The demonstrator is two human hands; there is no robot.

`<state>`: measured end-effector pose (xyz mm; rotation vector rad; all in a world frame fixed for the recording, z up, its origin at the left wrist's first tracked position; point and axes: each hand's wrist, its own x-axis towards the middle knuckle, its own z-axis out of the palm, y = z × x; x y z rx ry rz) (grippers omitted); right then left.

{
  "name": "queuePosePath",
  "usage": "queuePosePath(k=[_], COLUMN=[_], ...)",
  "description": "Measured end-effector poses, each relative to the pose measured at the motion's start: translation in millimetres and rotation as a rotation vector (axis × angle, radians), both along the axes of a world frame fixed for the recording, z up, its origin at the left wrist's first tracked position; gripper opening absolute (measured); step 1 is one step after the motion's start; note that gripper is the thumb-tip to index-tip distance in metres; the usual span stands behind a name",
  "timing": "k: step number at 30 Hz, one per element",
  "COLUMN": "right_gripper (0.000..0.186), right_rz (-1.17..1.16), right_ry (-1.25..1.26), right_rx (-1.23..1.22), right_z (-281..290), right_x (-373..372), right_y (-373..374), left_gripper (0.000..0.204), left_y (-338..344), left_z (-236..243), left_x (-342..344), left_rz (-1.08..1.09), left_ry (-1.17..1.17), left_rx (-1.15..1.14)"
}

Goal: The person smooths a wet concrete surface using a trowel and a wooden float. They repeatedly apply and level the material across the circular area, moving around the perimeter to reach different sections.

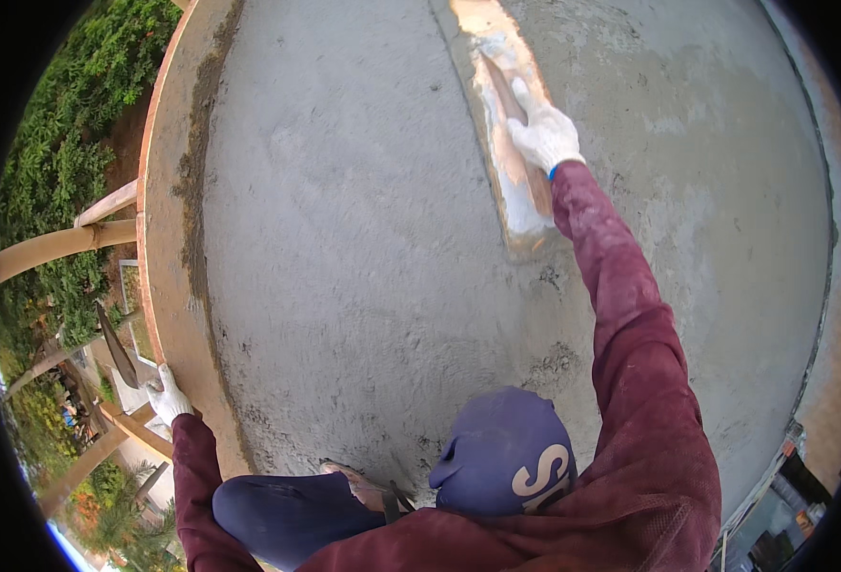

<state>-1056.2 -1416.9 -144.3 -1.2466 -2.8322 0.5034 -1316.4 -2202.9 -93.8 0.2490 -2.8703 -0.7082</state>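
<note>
- A broad slab (363,238) of wet grey cement fills the scene, edged at left by a curved tan rim (165,248), with green shrubs (58,143) and wooden poles (58,245) far below beyond it.
- A person in a maroon sleeve (620,315) and a blue cap (501,453) leans over the slab from the near edge, one dark-trousered knee (287,515) drawn up at the near left.
- The right hand (544,133), in a white glove, is closed around the handle of a long float (508,133) that lies flat on the cement at the far right of centre, running away from the person.
- The float looks like a stiff wooden board, pale with paste along its face; judged by its length, it is moderately heavy and will resist bending, so pressure should spread evenly along it.
- The handle on its top, near the middle, is the natural place to grip; the paste-coated edges look slick and would give a poor hold.
- The cement under it appears soft and easily marked, rougher at the near right (558,362) than at the smoother far left.
- The left hand (168,398), also gloved in white, rests on the outer rim at the near left, fingers spread over the edge, while seemingly holding a thin dark trowel (115,343) that pokes out past the rim; how firmly it is clasped cannot be told.
- That blade looks thin, light and springy.
</note>
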Motion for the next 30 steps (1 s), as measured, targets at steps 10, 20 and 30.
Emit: queuePosePath(k=[10,20,30], right_gripper=[0.075,0.095,0.084], right_rz=[-0.024,0.233,0.360], right_ry=[0.091,-0.010,0.061], right_rx=[-0.028,-0.215,-0.119], right_z=[5.1,15.1,1.5], right_x=[44.3,-57.4,-299.6], right_y=[-102.9,-217.7,-213.2], left_gripper=[0.065,0.046,0.036], left_y=[4.2,21.9,45.2], left_z=[9.0,14.0,18.2], left_x=[10.9,21.9,23.8], left_rz=[0.028,0.024,0.005], left_ry=[0.021,0.020,0.090], left_rx=[0.019,-0.028,0.182])
